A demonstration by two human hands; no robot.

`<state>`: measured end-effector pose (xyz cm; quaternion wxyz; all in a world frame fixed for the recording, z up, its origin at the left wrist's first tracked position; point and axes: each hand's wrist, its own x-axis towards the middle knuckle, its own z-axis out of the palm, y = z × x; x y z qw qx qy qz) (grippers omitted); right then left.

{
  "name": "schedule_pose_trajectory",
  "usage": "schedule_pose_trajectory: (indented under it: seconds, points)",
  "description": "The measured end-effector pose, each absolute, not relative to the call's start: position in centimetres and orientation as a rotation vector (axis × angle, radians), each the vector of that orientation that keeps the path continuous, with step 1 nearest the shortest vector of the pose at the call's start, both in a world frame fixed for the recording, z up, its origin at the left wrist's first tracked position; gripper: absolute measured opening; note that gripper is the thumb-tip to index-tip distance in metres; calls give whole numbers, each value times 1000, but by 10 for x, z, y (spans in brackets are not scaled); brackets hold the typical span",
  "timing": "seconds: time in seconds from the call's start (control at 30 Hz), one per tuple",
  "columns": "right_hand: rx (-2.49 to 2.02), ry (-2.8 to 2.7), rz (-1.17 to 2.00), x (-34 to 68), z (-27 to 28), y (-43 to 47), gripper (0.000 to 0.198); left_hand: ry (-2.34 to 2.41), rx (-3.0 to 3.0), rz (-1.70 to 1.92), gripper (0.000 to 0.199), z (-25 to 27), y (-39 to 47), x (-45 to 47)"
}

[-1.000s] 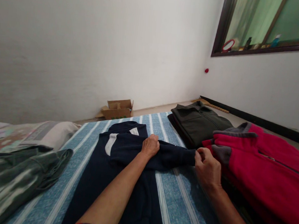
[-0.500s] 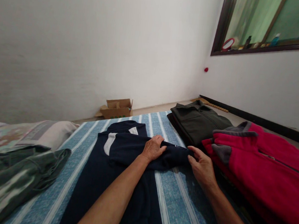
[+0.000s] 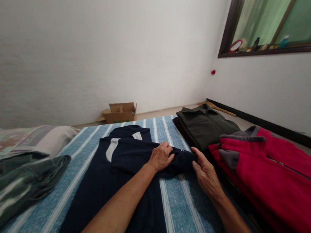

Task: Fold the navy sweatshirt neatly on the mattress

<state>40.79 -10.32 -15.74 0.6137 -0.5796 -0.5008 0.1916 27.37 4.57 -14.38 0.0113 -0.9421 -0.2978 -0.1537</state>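
Note:
A navy jacket (image 3: 93, 190) with white patches lies on the blue striped sheet, one sleeve (image 3: 133, 152) folded across its upper part and reaching past its right edge. My left hand (image 3: 161, 156) is on the middle of that sleeve, fingers curled over the cloth. At the sleeve's outer end, my right hand (image 3: 206, 172) has the cloth between thumb and fingers. The sleeve's end looks bunched there, and part of it is hidden by the fingers.
To the right lie a folded dark jacket (image 3: 205, 126) and a pink fleece (image 3: 283, 166) on a pile. A crumpled green garment (image 3: 12, 184) is at the left, near a pale patterned cloth (image 3: 43, 136). Beyond the striped sheet (image 3: 80, 150) stands a cardboard box (image 3: 119, 115).
My right hand has moved slightly left, bringing the sleeve's outer end inward. My left hand stays on the sleeve. The whole view has shifted a little.

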Motion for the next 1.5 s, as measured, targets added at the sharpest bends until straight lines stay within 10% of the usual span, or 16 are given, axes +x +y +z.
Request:
schedule_pose_trajectory:
  seconds: [1.5]
  points:
    - [-1592, -1014, -59, 416, -164, -101, 35, -1109, -3069, -69, 62, -150, 9, 295]
